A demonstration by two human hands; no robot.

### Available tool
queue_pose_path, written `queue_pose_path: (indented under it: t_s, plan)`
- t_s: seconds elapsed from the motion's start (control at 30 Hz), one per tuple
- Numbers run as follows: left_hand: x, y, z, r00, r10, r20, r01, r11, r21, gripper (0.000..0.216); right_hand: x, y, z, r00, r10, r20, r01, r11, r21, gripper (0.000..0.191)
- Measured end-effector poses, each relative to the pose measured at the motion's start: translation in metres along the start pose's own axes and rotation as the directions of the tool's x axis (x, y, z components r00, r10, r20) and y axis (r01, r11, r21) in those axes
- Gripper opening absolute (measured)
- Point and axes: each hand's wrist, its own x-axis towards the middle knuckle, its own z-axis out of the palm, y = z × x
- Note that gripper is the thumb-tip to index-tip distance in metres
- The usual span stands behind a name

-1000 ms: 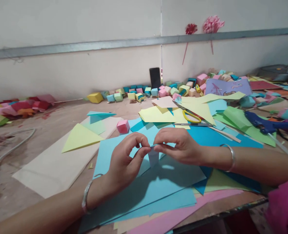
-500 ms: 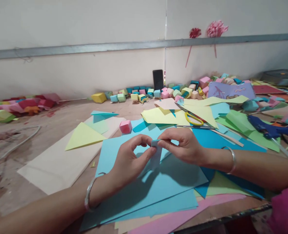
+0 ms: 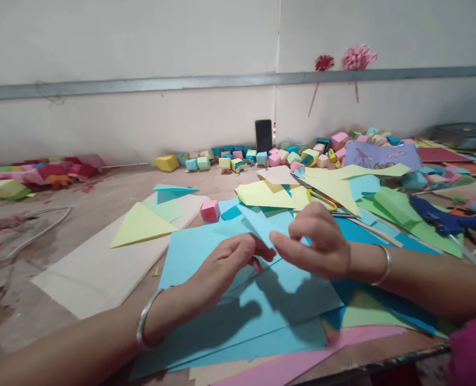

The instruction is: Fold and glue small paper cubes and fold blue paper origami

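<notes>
My left hand [image 3: 225,268] is over a stack of light blue paper sheets [image 3: 197,305], its fingers bent and pointing right. A small folded strip of light blue paper [image 3: 257,222] stands tilted just beyond its fingertips and seems held there; the exact grip is hidden. My right hand [image 3: 318,244] is raised beside it, thumb stretched toward the strip's lower end, the other fingers curled and apart from the thumb. A pink paper cube [image 3: 210,210] sits behind the stack. Yellow-handled scissors [image 3: 321,199] lie on paper beyond my right hand.
A yellow folded sheet [image 3: 141,225] rests on white paper [image 3: 80,268] at left. Many small paper cubes [image 3: 203,162] line the wall, with a phone [image 3: 263,135] propped upright. A blue glue gun [image 3: 439,214] lies at right. A white cable [image 3: 40,230] curves at left.
The strip, pinched upright between both hands before, now tilts back to the left. My right hand has let go with its pinch, and my left hand has turned over, its fingers lower.
</notes>
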Motion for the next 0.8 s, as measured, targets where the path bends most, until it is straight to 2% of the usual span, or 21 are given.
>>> queue_pose_path:
  t_s: [0.07, 0.13, 0.17, 0.23, 0.3, 0.33, 0.4, 0.47, 0.5, 0.57, 0.67, 0.8]
  plan:
    - [0.001, -0.005, 0.005, 0.99, -0.132, 0.053, 0.142, 0.944, -0.299, 0.047, -0.004, -0.003, 0.002, 0.978, -0.206, 0.026, 0.207, 0.978, -0.03, 0.011]
    - [0.003, -0.009, 0.007, 0.979, -0.191, 0.07, 0.203, 0.882, -0.426, 0.041, -0.01, -0.007, 0.007, 0.949, -0.3, 0.095, 0.303, 0.953, -0.022, 0.015]
    - [0.004, -0.012, 0.007, 0.98, -0.188, 0.062, 0.197, 0.882, -0.427, 0.041, -0.013, -0.008, 0.01, 0.942, -0.305, 0.142, 0.309, 0.951, -0.01, 0.015]
    - [0.007, -0.017, 0.002, 0.994, -0.111, -0.001, 0.105, 0.948, -0.3, 0.043, -0.017, -0.01, 0.017, 0.942, -0.25, 0.222, 0.252, 0.968, 0.02, 0.011]
    - [0.011, -0.023, -0.005, 0.997, 0.027, -0.079, -0.026, 1.0, 0.012, 0.041, -0.019, -0.011, 0.021, 0.956, -0.116, 0.269, 0.101, 0.992, 0.072, 0.01]
    - [0.012, -0.027, -0.009, 0.988, 0.107, -0.107, -0.084, 0.976, 0.2, 0.04, -0.019, -0.012, 0.023, 0.961, -0.016, 0.276, -0.015, 0.994, 0.11, 0.014]
    - [0.013, -0.034, -0.015, 0.955, 0.276, -0.109, -0.182, 0.834, 0.52, 0.041, -0.017, -0.013, 0.022, 0.936, 0.215, 0.277, -0.273, 0.942, 0.193, 0.018]
    - [0.013, -0.039, -0.019, 0.915, 0.4, -0.047, -0.253, 0.663, 0.705, 0.044, -0.014, -0.013, 0.02, 0.888, 0.393, 0.241, -0.449, 0.853, 0.265, 0.01]
    - [0.013, -0.041, -0.02, 0.9, 0.436, -0.016, -0.275, 0.596, 0.754, 0.044, -0.012, -0.013, 0.018, 0.877, 0.431, 0.211, -0.477, 0.828, 0.295, 0.009]
    - [0.012, -0.042, -0.02, 0.888, 0.46, 0.014, -0.287, 0.528, 0.799, 0.042, -0.009, -0.01, 0.013, 0.898, 0.409, 0.162, -0.44, 0.834, 0.333, 0.016]
    - [0.011, -0.042, -0.019, 0.898, 0.439, 0.022, -0.279, 0.531, 0.8, 0.037, -0.006, -0.007, 0.009, 0.936, 0.309, 0.17, -0.349, 0.883, 0.313, 0.017]
    - [0.011, -0.044, -0.018, 0.898, 0.438, 0.041, -0.297, 0.535, 0.791, 0.033, -0.005, -0.005, 0.009, 0.941, 0.26, 0.217, -0.318, 0.899, 0.302, 0.006]
